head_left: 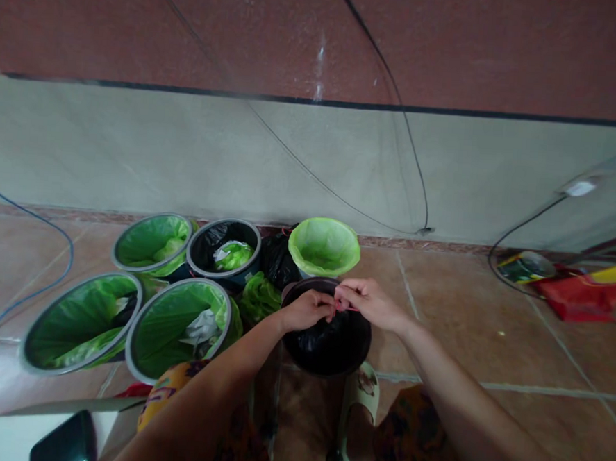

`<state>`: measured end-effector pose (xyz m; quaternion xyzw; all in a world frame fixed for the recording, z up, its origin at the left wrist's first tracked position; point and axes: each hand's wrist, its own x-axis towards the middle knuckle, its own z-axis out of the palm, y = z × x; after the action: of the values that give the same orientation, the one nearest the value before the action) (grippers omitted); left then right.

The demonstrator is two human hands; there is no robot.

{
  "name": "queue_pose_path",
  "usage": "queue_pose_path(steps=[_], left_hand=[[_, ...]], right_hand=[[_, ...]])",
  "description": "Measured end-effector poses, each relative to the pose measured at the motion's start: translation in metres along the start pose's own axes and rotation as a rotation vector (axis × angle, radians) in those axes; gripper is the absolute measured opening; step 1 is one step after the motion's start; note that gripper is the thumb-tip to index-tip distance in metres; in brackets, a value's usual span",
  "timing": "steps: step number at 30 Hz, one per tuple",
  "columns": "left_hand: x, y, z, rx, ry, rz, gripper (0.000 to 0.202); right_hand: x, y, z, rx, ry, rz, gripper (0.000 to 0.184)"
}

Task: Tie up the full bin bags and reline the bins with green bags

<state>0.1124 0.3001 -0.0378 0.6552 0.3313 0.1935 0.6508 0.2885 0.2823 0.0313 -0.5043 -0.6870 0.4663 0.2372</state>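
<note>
My left hand and my right hand meet over the dark bin standing on the floor in front of me. Both hands are closed, their fingertips pinching a thin pink-red drawstring. Below them a black trash bag lines the bin's inside. What the fingers are doing with the string's ends is too small to make out.
Several bins with green liners, such as the front one, stand to the left. A black-lined bin and a green-lined basket are near the wall. A red dustpan-like object and cables lie right; a phone rests lower left.
</note>
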Motion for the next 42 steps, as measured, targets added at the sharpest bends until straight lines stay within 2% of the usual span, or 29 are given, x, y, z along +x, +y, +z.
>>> queue_pose_path(steps=[3,7,10,12,13,14,16,20,22,26,29,33,35,37,40,42], left_hand=[[-0.004,0.007,0.001,0.046,-0.091,0.031,0.02],[-0.005,0.006,0.002,0.054,-0.046,0.044,0.025],[-0.002,-0.001,0.003,-0.009,0.064,0.0,0.03],[-0.001,-0.004,0.002,-0.079,0.137,-0.047,0.03],[0.0,-0.005,0.002,-0.118,0.169,-0.074,0.03],[0.0,-0.005,0.0,-0.157,0.198,-0.099,0.029],[-0.001,-0.004,-0.002,-0.222,0.237,-0.134,0.028],[-0.002,0.0,-0.004,-0.271,0.272,-0.177,0.029],[-0.002,0.0,-0.004,-0.29,0.285,-0.187,0.029],[-0.001,-0.003,-0.006,-0.341,0.319,-0.206,0.026],[-0.001,-0.005,-0.008,-0.361,0.339,-0.24,0.024],[-0.003,-0.005,-0.009,-0.372,0.317,-0.248,0.026],[-0.004,-0.003,-0.01,-0.365,0.285,-0.237,0.028],[-0.005,-0.001,-0.011,-0.347,0.252,-0.227,0.028],[-0.005,0.0,-0.012,-0.334,0.235,-0.216,0.028],[-0.005,0.0,-0.012,-0.337,0.235,-0.211,0.028]], right_hand=[[0.003,0.004,0.0,0.02,0.018,0.032,0.039],[0.007,0.014,0.002,-0.058,0.065,0.016,0.039],[0.009,0.024,0.001,-0.106,0.267,0.041,0.033],[0.009,0.032,-0.001,-0.11,0.42,0.09,0.042],[0.009,0.035,-0.002,-0.104,0.451,0.121,0.05],[0.008,0.039,-0.001,-0.091,0.45,0.153,0.055],[0.007,0.044,0.003,-0.035,0.367,0.201,0.055],[0.004,0.047,0.016,0.063,0.13,0.209,0.029],[0.003,0.043,0.018,0.029,0.117,0.209,0.025],[0.004,0.029,0.013,-0.083,0.27,0.206,0.026],[0.005,0.024,0.009,-0.067,0.36,0.146,0.027],[0.007,0.029,0.001,-0.154,0.62,0.191,0.042],[0.006,0.033,-0.004,-0.208,0.719,0.233,0.043],[0.005,0.036,-0.005,-0.219,0.667,0.269,0.033],[0.001,0.035,0.005,-0.074,0.366,0.397,0.037],[-0.001,0.031,0.016,0.085,0.203,0.421,0.038]])
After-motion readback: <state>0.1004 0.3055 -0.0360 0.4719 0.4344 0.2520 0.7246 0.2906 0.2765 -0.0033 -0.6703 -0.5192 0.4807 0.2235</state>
